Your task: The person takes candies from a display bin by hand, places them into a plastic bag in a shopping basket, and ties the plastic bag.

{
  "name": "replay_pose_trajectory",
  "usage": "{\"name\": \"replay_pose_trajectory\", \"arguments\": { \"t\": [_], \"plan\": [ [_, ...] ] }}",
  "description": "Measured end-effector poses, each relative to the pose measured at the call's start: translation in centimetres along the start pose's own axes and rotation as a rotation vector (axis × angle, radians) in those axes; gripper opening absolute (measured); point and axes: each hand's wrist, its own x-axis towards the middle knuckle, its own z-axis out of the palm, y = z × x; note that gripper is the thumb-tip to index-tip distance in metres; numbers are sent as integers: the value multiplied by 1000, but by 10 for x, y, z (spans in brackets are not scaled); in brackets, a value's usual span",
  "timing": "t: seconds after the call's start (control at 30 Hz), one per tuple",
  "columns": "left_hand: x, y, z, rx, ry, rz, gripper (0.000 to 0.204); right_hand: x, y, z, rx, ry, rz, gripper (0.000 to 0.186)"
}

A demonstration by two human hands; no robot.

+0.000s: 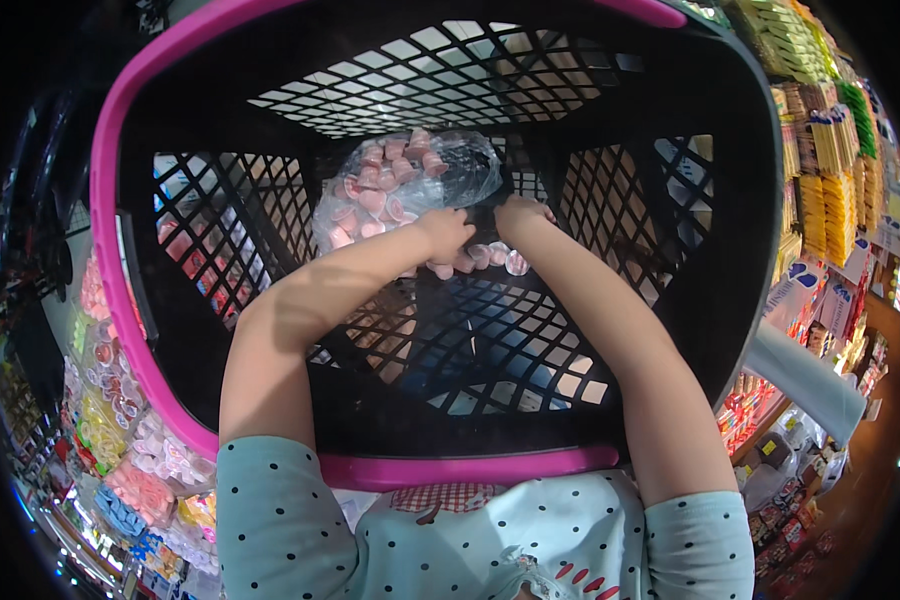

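Note:
Both my arms reach deep into a black lattice-walled shopping basket point(670, 350) with a pink rim. A clear plastic bag point(470, 165) filled with small pink cups point(375, 180) lies against its far end, a little left of the middle. My left hand point(446, 232) is closed at the bag's near right edge, its fingertips partly hidden. To the right of it, my right hand point(523, 215) is curled closed; what it holds, if anything, cannot be made out. Several loose pink cups with clear lids point(495, 256) lie just below and between the hands.
Left of the basket, bagged sweets and small colourful packs point(140, 450) fill a display. On the right stand shelves with yellow packets point(830, 215) and other goods. A pale rolled or rounded shelf edge point(805, 380) comes close to the basket's right side.

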Motion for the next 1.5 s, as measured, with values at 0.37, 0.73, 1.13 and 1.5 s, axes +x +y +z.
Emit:
{"name": "replay_pose_trajectory", "arguments": {
  "t": [0.37, 0.73, 1.13, 1.5],
  "plan": [
    [30, 31, 75, -148, -83, -312, 52, 31, -3, 97, 396, -22, -46, 82],
    [29, 24, 94, -109, 197, -249, 39, 23, -18, 106, 626, 115, 61, 69],
    [22, 14, 89, -64, 279, -135, 30, 16, -10, 77, 366, 98, -91, 51],
    [-46, 11, -51, 209, 194, -18, 27, -65, 1, -55, 33, 205, 57, 57]
  ]
}}
